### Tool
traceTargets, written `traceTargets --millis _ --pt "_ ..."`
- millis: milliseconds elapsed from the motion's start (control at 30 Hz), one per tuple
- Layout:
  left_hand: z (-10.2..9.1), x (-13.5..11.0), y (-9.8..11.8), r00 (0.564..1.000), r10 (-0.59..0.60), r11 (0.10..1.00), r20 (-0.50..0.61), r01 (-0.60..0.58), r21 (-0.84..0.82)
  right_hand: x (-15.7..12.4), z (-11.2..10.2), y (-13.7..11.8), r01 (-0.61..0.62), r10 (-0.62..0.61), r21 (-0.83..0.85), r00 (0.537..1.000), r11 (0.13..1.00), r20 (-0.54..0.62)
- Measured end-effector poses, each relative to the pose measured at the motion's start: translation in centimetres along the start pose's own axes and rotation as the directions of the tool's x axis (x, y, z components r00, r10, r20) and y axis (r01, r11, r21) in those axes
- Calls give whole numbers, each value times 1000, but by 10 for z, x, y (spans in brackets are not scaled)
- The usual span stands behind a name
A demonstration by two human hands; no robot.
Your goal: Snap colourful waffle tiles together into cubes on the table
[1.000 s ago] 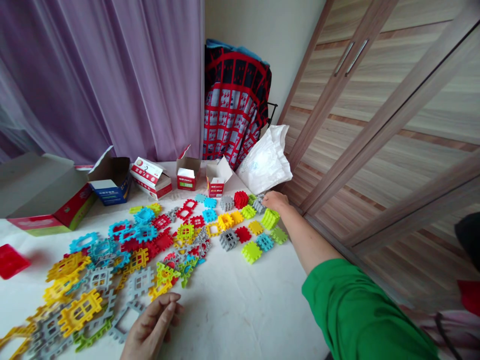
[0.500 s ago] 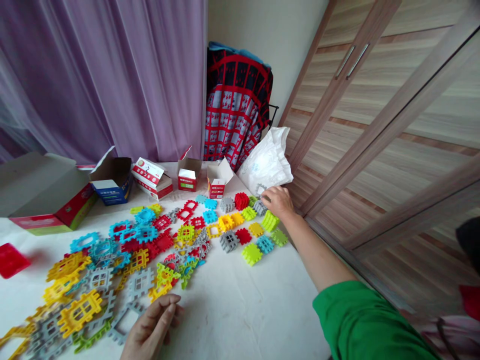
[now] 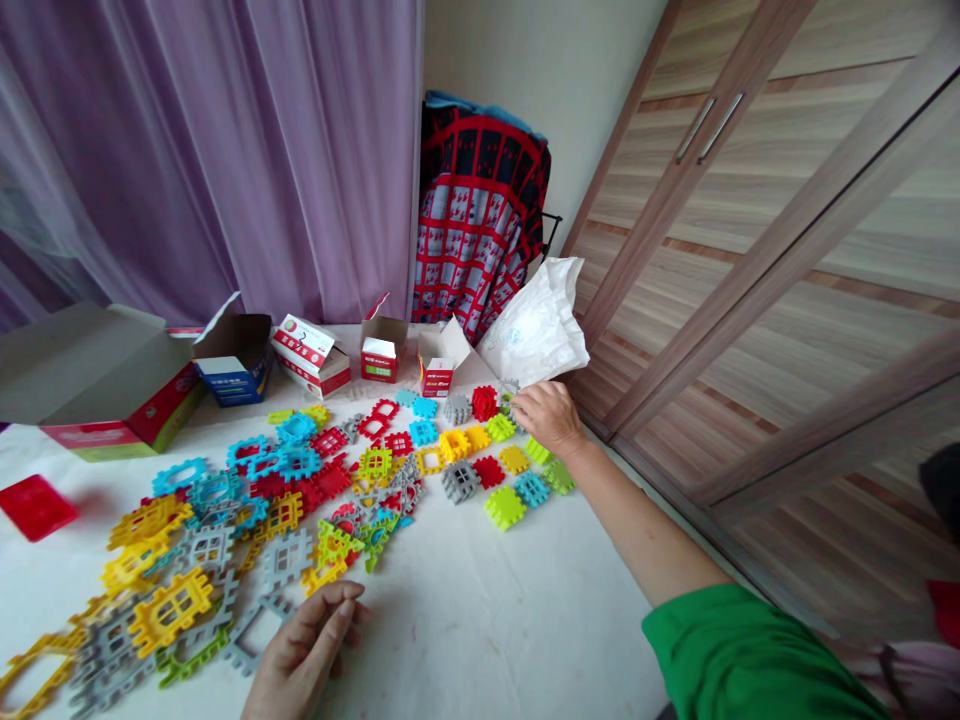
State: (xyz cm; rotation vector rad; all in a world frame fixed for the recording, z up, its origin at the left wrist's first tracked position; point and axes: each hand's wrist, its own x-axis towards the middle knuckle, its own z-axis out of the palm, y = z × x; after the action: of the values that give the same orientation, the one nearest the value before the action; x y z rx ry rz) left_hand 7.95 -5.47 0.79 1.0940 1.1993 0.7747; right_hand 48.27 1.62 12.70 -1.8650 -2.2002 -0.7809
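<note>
My right hand (image 3: 550, 415) reaches to the far right of the table, its fingers closed around a grey toothed building block (image 3: 510, 388), which they partly cover. Close to it are a red block stack (image 3: 484, 403), a lime block (image 3: 501, 428) and a green block (image 3: 537, 450). My left hand (image 3: 311, 650) rests at the front, thumb and fingers together, with nothing visible in them. Beside it lie a grey square frame piece (image 3: 262, 632) and a yellow piece (image 3: 324, 574).
Mixed building pieces (image 3: 169, 612) cover the left of the table. Behind stand a large open box (image 3: 112, 440), a blue box (image 3: 238, 385), several small red-and-white boxes (image 3: 315, 370) and a white bag (image 3: 536, 330). A red tray (image 3: 37, 507) sits at left; a wardrobe (image 3: 750, 270) stands right.
My right hand has moved slightly left and down with the grey block, away from the white bag. The left hand stays in place. The view has shifted slightly.
</note>
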Motion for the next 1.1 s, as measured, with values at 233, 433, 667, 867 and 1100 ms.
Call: traceTargets --millis 233,433,667,867,1100 --pt "1 -4 15 998 15 997 -55 -19 -71 32 -23 -95 429 -440 219 898 877 2" --pt "3 -9 25 1000 -10 993 -4 10 -119 61 7 -169 744 -764 234 645 625 -12" --pt "5 -5 15 999 -7 983 45 15 -183 75 9 -168 368 -418 293 899 882 130" --pt "6 -5 15 998 -2 979 64 15 -201 65 -3 -206 -121 -17 275 894 954 449" --pt "6 -4 10 996 25 978 84 -7 -209 49 0 -251 -245 56 288 841 926 539"
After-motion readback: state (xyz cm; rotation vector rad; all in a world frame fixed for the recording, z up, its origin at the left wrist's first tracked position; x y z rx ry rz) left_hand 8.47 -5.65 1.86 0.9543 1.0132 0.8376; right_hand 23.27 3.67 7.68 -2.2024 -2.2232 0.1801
